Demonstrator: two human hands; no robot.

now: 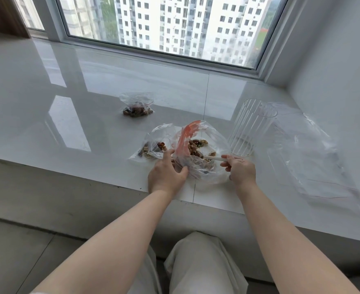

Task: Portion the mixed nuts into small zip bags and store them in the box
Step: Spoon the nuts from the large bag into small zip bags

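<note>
Left hand [166, 176] grips the big nut bag [198, 153] at its mouth; right hand [240, 169] pinches a white spoon [214, 158] inside it, on the worktop [90, 124].

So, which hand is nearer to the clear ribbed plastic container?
Right. The right hand holds a white utensil just below-left of the clear ribbed plastic container; the left hand is farther, beyond the large nut bag.

Bright, even daylight from the window [170, 24] at twelve o'clock. Glossy sill [90, 85] mirroring pale panes toward nine o'clock; mild glare, shadows soft and faint. Sharp at centre, slightly soft farther out. Straight lines bowed toward the edges by wide-angle distortion.
</note>
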